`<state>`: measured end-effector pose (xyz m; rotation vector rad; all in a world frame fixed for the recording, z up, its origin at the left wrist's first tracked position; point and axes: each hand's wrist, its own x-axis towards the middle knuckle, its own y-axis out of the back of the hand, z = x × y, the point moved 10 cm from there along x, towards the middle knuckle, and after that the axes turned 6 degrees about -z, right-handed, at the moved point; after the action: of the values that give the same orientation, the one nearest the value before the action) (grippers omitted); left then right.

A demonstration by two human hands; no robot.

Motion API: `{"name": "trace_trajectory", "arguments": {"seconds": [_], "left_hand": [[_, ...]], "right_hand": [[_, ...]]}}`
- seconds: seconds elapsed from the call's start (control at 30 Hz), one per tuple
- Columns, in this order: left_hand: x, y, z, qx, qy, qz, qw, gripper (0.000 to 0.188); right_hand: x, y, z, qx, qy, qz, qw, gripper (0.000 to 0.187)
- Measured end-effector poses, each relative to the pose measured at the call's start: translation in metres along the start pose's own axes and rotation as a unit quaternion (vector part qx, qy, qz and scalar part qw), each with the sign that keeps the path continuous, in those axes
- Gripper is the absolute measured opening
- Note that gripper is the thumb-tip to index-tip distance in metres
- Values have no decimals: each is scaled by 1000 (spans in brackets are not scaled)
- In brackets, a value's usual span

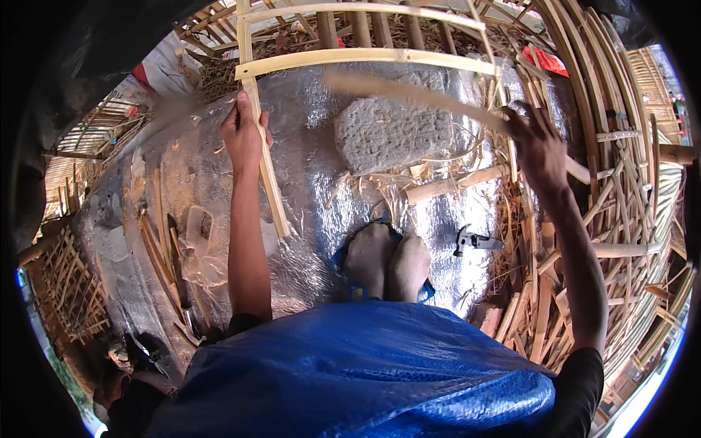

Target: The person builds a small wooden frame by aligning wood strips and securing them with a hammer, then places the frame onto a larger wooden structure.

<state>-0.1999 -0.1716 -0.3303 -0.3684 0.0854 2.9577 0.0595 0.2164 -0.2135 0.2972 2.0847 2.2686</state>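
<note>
My left hand [247,135] is closed round one side strip of a light bamboo frame [365,57], just below a crosspiece. The frame reaches up past the top edge of the view, and the strip's lower end points toward my lap. At the right, my right hand [539,146] grips a wooden stick [416,91], raised and blurred by motion. Its broad end reaches left, just under the frame's lower crosspiece, and a short end sticks out behind the hand. Below the stick lies a rough grey stone block [394,130].
Silvery sheeting [307,197] covers the ground. A claw hammer [476,241] lies right of my feet [387,259]. A cut bamboo length [456,184] rests below the stone. Left are a clear plastic bag [203,255] and thin sticks [162,252]; bamboo poles [621,168] are stacked right. Blue sheet [365,365] covers my lap.
</note>
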Motion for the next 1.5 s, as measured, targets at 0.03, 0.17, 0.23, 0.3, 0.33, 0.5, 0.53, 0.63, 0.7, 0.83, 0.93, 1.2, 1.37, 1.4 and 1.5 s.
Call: {"name": "trace_trajectory", "arguments": {"seconds": [0.03,0.17,0.23,0.3,0.33,0.5,0.53,0.63,0.7,0.83,0.93,1.2,1.37,1.4,1.5], "left_hand": [[1,-7,-2,21,6,-19,1000,56],[-2,-20,-23,20,20,-53,998,65],[-5,-18,-29,40,15,-40,998,64],[-7,-17,-32,28,28,-42,998,64],[-7,-16,-36,19,41,-39,998,64],[-14,-6,-25,-15,0,-41,999,42],[-16,-7,-18,-17,-16,-45,999,41],[-28,4,-3,-21,-20,-8,1000,38],[-34,-1,19,-56,-63,-22,996,35],[-45,-2,65,-87,-133,-7,987,32],[-36,-5,80,-113,-148,-42,982,34],[1,-67,52,-178,-88,-133,971,34],[4,-117,72,-148,-103,-170,969,37],[5,-124,76,-141,-96,-185,968,37],[6,-148,82,-79,-82,-190,975,36]], "right_hand": [[1,-13,-27,-24,60,-25,998,24],[5,-57,-111,2,161,-71,984,28],[13,-52,-122,28,155,-89,984,24],[16,-55,-118,36,164,-73,983,24],[18,-58,-117,47,178,-58,981,24],[21,-57,-98,104,127,-58,985,36],[18,-55,-85,104,123,-24,987,30],[19,-46,-69,153,107,-16,982,27],[17,-37,-59,140,107,11,984,24],[19,-17,-7,154,69,81,982,17],[7,2,61,80,-47,112,989,21],[-44,44,175,-44,-150,240,958,52],[-92,-54,221,399,-374,3,837,58],[-106,-46,221,358,-417,0,836,55],[-122,-50,241,318,-428,-24,846,51]]}}
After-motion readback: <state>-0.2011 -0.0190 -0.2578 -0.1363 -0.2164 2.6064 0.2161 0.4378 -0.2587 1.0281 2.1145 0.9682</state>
